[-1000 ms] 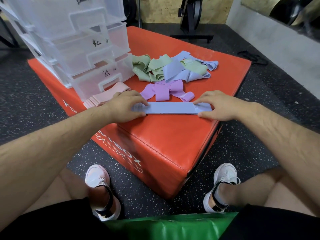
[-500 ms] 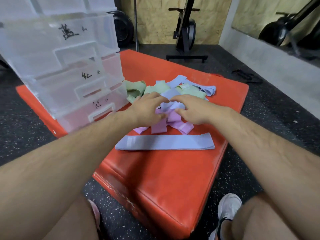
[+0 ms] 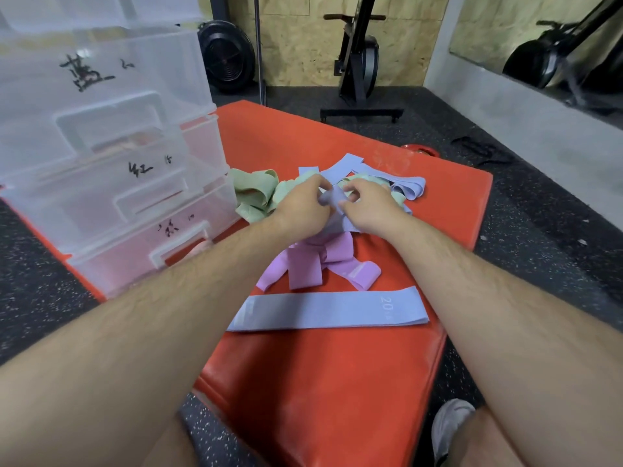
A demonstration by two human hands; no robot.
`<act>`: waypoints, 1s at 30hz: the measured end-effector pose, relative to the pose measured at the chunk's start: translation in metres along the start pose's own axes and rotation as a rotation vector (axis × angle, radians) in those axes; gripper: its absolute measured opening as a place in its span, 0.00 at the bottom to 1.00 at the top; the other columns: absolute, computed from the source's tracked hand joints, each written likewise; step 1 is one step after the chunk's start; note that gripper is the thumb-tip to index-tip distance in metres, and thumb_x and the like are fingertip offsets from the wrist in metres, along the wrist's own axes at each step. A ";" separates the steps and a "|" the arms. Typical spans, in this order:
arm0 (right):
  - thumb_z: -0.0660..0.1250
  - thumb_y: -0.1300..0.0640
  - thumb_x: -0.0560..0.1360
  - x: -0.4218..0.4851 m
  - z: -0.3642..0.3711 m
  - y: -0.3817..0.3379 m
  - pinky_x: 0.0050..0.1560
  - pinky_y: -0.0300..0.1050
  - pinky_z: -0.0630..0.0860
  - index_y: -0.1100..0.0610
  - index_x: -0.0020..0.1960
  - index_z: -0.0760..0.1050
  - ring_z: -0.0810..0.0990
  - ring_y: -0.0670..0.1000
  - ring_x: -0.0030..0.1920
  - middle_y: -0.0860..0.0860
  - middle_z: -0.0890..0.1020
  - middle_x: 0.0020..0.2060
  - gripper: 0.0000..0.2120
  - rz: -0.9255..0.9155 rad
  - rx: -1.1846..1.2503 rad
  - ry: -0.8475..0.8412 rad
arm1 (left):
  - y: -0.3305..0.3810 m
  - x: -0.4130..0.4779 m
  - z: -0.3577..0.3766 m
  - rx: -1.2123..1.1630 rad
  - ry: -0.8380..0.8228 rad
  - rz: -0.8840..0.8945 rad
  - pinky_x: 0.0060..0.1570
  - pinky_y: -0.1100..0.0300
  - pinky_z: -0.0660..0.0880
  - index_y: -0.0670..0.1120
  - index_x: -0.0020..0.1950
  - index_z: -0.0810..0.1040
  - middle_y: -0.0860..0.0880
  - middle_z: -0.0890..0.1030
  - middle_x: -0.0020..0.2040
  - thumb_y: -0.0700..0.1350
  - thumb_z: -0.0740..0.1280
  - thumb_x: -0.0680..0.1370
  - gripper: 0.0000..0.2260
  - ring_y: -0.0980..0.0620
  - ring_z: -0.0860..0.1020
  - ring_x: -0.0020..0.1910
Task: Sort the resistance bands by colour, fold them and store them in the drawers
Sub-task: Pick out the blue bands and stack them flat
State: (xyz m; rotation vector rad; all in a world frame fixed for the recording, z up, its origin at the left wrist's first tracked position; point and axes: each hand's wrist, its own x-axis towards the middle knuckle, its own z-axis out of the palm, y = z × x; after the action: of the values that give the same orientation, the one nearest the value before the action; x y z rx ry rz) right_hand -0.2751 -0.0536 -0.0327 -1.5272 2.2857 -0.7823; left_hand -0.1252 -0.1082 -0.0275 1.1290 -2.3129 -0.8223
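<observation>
Fingers (image 3: 320, 197) of the left hand (image 3: 303, 207) pinched a blue band (image 3: 332, 200) in the mixed pile; the right hand (image 3: 369, 205) pinched the same band just beside it, thumbs and forefingers closed on the fabric. Both hands met over the heap, above the purple bands (image 3: 317, 264).

Judgement: step in hand was freeing one blue band from the tangle with the green bands (image 3: 256, 193). To do it well, lift slowly and let the green loops slide off; if one snags, hold it down with a spare finger rather than drag the heap. Then lay the band flat beside or on the flat band (image 3: 330, 313), edges matched, before folding.

Flat band lay straightened near the front edge of the red box (image 3: 337, 382), well apart from the pile. More blue loops (image 3: 406, 188) sat at the pile's far side.

Writing: flat band carried pale print, "20" legible, smaller characters after it unreadable. Drawers (image 3: 101, 163) stood at left on the box, each front hand-marked in black ink with what looked like Chinese characters; I could not read them reliably. All drawers appeared closed.
</observation>
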 end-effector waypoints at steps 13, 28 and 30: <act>0.65 0.55 0.78 -0.042 -0.071 -0.051 0.48 0.46 0.79 0.51 0.46 0.81 0.81 0.47 0.43 0.46 0.84 0.43 0.07 -0.253 0.475 0.359 | 0.027 -0.038 -0.046 -0.456 0.000 0.079 0.41 0.57 0.73 0.49 0.60 0.73 0.54 0.80 0.38 0.41 0.73 0.76 0.15 0.56 0.77 0.36; 0.68 0.67 0.76 -0.095 -0.099 -0.065 0.50 0.35 0.77 0.59 0.54 0.82 0.83 0.42 0.47 0.48 0.86 0.47 0.10 -0.332 0.673 0.173 | 0.065 -0.070 -0.066 -0.700 0.109 0.060 0.39 0.60 0.74 0.53 0.56 0.81 0.44 0.83 0.47 0.39 0.67 0.78 0.11 0.53 0.78 0.39; 0.66 0.70 0.74 -0.096 -0.101 -0.064 0.45 0.32 0.76 0.60 0.55 0.82 0.83 0.41 0.45 0.50 0.86 0.47 0.12 -0.305 0.675 0.168 | 0.063 -0.068 -0.069 -0.760 0.100 0.024 0.43 0.58 0.76 0.50 0.55 0.82 0.43 0.84 0.50 0.41 0.71 0.77 0.08 0.54 0.81 0.43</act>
State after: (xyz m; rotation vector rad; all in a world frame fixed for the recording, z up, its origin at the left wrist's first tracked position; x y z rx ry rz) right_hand -0.2394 0.0435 0.0801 -1.5109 1.6176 -1.6122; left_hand -0.0792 -0.0441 0.0573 0.7649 -1.6680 -1.4253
